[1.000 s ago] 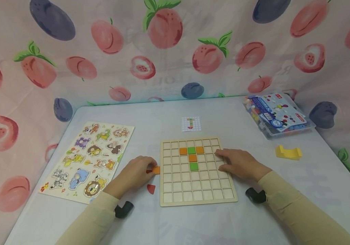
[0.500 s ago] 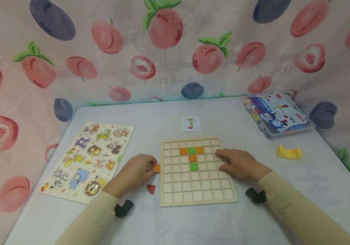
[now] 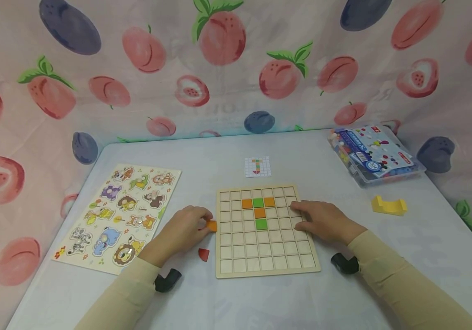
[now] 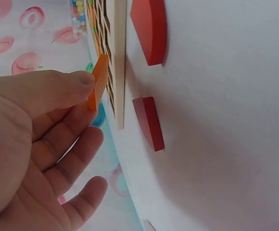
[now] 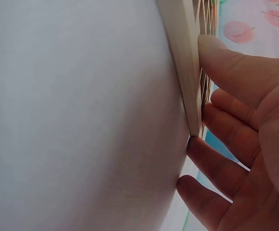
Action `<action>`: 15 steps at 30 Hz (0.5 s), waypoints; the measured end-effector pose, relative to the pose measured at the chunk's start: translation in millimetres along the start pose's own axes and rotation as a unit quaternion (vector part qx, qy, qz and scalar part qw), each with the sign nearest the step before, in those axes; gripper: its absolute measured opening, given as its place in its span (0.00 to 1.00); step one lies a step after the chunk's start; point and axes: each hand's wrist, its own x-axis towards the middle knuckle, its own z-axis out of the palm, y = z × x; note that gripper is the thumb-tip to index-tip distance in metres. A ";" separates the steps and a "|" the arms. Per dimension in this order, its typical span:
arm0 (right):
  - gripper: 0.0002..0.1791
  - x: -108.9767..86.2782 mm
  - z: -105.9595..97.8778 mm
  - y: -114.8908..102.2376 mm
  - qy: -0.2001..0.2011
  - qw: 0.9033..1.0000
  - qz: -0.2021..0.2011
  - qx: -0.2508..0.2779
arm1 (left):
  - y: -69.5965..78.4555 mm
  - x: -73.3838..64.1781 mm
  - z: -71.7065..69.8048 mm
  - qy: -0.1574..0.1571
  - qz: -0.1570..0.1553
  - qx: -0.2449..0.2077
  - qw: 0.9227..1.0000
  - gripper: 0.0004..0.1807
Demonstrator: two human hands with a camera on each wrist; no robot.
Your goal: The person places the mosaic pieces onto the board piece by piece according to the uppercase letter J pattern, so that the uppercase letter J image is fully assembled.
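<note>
My left hand (image 3: 184,229) pinches an orange square tile (image 4: 99,83) between thumb and fingers, raised above the table at the left edge of the wooden grid board (image 3: 240,265). Orange and green tiles (image 3: 262,224) lie in the board's upper middle cells, forming a T. Two red curved-edged pieces lie on the table below the left hand: one red piece (image 4: 149,31) and a second, darker red piece (image 4: 148,123). Only one shows in the head view; the hand covers the other. My right hand (image 3: 322,220) rests on the board's right edge, fingers relaxed.
A small pattern card (image 3: 257,167) lies behind the board. An animal puzzle board (image 3: 124,217) lies at the left. To the right are a clear plastic box (image 3: 376,156) of colourful pieces and a yellow curved block (image 3: 389,206).
My left hand has lifted the orange tile slightly and brought it up against the board's left edge. The right hand has stayed still on the board.
</note>
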 end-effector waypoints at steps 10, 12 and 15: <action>0.32 -0.1 0.1 0.4 0.001 1.000 -0.006 -0.003 | 7.4 -0.6 0.8 0.003 0.007 -0.012 1.000 0.10; 0.32 0.0 0.3 0.7 0.001 1.000 -0.006 -0.003 | 9.1 -0.6 1.8 0.003 0.015 -0.013 1.000 0.10; 0.32 0.3 0.4 0.8 0.001 1.000 -0.006 -0.003 | 12.1 -0.4 2.9 0.003 0.029 -0.017 0.999 0.11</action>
